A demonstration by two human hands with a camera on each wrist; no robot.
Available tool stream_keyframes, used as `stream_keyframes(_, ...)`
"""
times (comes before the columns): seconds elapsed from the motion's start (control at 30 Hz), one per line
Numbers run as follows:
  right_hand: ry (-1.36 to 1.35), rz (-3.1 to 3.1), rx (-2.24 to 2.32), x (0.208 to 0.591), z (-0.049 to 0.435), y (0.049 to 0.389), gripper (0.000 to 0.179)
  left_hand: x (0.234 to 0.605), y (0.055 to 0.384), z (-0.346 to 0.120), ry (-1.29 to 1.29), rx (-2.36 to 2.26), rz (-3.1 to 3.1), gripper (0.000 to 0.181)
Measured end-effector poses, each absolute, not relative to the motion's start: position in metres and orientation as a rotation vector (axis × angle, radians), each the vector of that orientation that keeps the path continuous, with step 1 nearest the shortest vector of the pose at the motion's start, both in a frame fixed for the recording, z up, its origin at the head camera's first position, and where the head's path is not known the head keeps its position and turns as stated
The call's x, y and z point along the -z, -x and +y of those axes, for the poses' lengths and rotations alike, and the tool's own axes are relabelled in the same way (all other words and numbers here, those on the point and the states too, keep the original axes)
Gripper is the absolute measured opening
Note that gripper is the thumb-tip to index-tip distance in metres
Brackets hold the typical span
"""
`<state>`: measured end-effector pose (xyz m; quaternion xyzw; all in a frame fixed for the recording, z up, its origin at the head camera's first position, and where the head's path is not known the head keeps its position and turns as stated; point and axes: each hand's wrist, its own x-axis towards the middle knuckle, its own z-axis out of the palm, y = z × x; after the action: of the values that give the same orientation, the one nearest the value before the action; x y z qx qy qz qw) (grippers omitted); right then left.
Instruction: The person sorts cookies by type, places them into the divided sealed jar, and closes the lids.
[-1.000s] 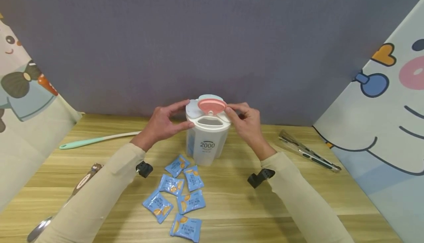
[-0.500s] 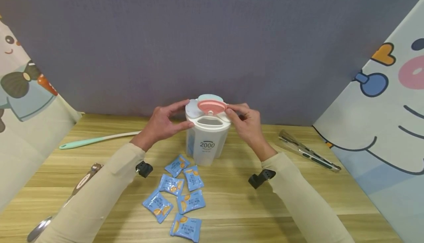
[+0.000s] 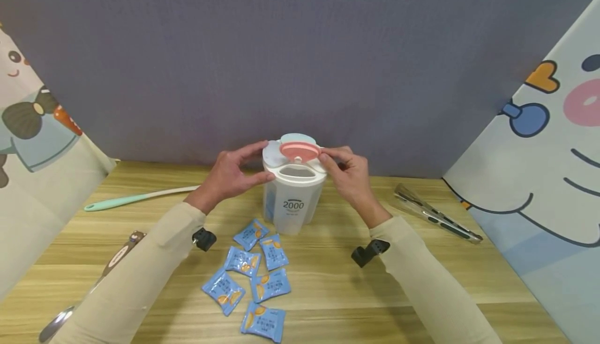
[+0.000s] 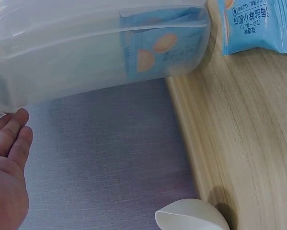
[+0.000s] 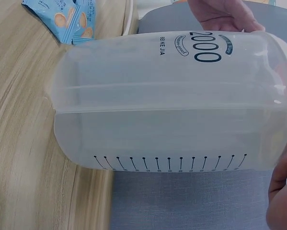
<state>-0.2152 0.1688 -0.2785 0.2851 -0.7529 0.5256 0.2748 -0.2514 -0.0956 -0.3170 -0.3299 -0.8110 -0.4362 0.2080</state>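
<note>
- Next to nothing has changed over the last second: the tall clear container (image 3: 294, 206), the raised pink flap (image 3: 300, 151) and the two hands keep their places, so the work at the white lid (image 3: 307, 180) looks paused, with no visible gain.
- The container stands upright on the counter (image 3: 469, 292), just in front of the grey panel (image 3: 290, 62). Taking it as the clock's centre in the head view, six loose blue packets (image 3: 241, 262) lie near it, around 7 o'clock.
- A blue packet (image 4: 165, 43) shows through its wall in the left wrist view.
- The left hand (image 3: 229, 174) comes in from 9 o'clock; its grip is widely spread, thumb at the lid's front edge, a finger at the back, holding that side between them.
- The right hand (image 3: 349, 172) comes in from 3 o'clock; its grip is nearly closed, thumb and index finger appearing to pinch the pink flap's right edge. The exact contact is too small to be sure of.
- The flap appears tipped up toward 12 o'clock, with an opening (image 3: 297, 171) on its 6 o'clock side.
- Metal tongs (image 3: 450, 224) lie well apart, between 3 and 4 o'clock; a mint-handled tool (image 3: 117, 202) lies at 9.
</note>
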Motion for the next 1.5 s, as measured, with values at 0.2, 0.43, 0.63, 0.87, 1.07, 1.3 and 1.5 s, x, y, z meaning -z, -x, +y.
stream_keyframes(0.2,-0.759,-2.02,-1.423,0.2771,0.1675,0.2149,0.012,0.3158,0.2505,-0.0957,0.924,1.225,-2.266,0.071)
stream_keyframes(0.43,-0.739,-2.025,-1.415,0.2765,0.1664,0.2146,0.012,0.3157,0.2504,-0.0958,0.965,1.237,-2.244,0.069)
stream_keyframes(0.63,-0.731,-2.027,-1.433,0.2765,0.1661,0.2143,0.012,0.3157,0.2499,-0.0957,0.955,1.232,-2.251,0.067)
stream_keyframes(0.87,-0.717,-2.029,-1.413,0.2766,0.1661,0.2151,0.011,0.316,0.2496,-0.0949,0.96,1.232,-2.238,0.067)
stream_keyframes(1.07,-0.715,-2.024,-1.398,0.2769,0.1662,0.2153,0.012,0.3155,0.2488,-0.0941,0.942,1.234,-2.251,0.067)
stream_keyframes(1.3,-0.759,-2.009,-1.412,0.2788,0.1686,0.2141,0.012,0.3163,0.2496,-0.0935,0.951,1.22,-2.227,0.067)
stream_keyframes(1.5,-0.789,-1.989,-1.416,0.2805,0.1703,0.214,0.012,0.3174,0.2495,-0.0931,0.957,1.23,-2.22,0.067)
